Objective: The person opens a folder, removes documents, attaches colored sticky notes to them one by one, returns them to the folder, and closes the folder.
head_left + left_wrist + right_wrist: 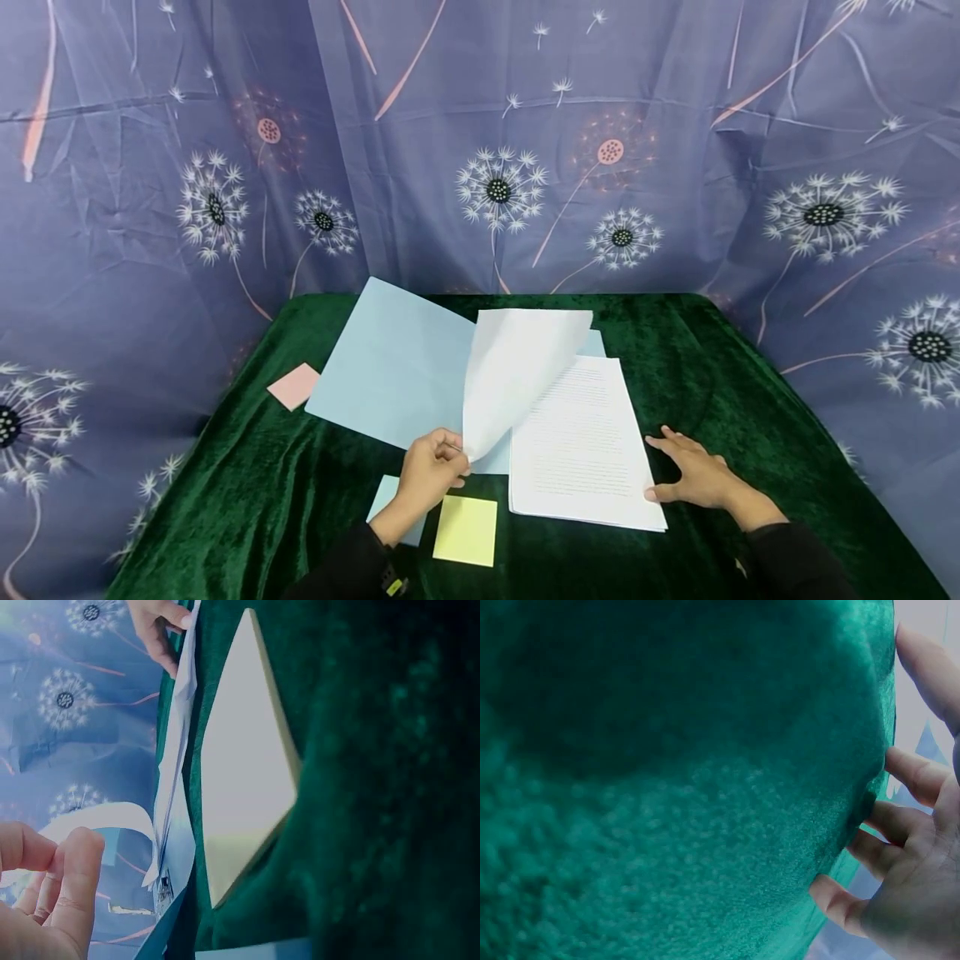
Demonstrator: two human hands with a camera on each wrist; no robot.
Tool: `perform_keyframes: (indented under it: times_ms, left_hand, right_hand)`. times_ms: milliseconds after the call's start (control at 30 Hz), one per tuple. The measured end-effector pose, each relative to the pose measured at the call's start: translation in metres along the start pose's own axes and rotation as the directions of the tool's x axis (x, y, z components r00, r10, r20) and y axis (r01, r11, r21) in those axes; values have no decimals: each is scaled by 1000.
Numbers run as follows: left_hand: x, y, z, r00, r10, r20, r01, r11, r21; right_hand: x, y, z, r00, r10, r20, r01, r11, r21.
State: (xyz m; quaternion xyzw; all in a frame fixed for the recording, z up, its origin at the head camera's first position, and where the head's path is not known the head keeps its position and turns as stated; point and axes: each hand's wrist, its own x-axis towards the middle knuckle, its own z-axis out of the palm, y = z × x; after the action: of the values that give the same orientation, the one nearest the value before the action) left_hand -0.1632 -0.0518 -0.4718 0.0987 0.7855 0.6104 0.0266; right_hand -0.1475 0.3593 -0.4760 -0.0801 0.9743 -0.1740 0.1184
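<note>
A stack of printed white sheets [581, 450] lies on the right side of an opened light blue folder [397, 358]. My left hand [431, 471] pinches the lower corner of a white sheet [517, 375], which curves up and over to the left of the stack. In the left wrist view the thumb and fingers of the left hand [56, 889] meet near that curling paper. Beside the stack's right edge rests my right hand [697, 471], fingers spread, its thumb at the paper's edge. In the right wrist view the right hand's fingers [915, 825] touch the green cloth.
A yellow sticky-note pad [465, 531] lies in front of the folder, with a blue pad [386, 496] partly under the left wrist. Left of the folder is a pink pad [294, 386]. Green velvet cloth [247, 500] covers the table; patterned curtains [420, 192] hang behind.
</note>
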Motion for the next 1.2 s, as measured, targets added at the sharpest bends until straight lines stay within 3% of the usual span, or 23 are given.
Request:
perform_keyframes:
  times_ms: [500, 1200]
  left_hand:
    - [-2, 1, -15, 994, -38, -98, 26, 992, -121]
    - [1, -6, -34, 964, -169, -206, 124, 969, -213]
  right_hand:
    - [1, 2, 3, 1000, -1, -31, 0, 1000, -15]
    - [-1, -2, 2, 1000, -8, -30, 7, 1000, -13]
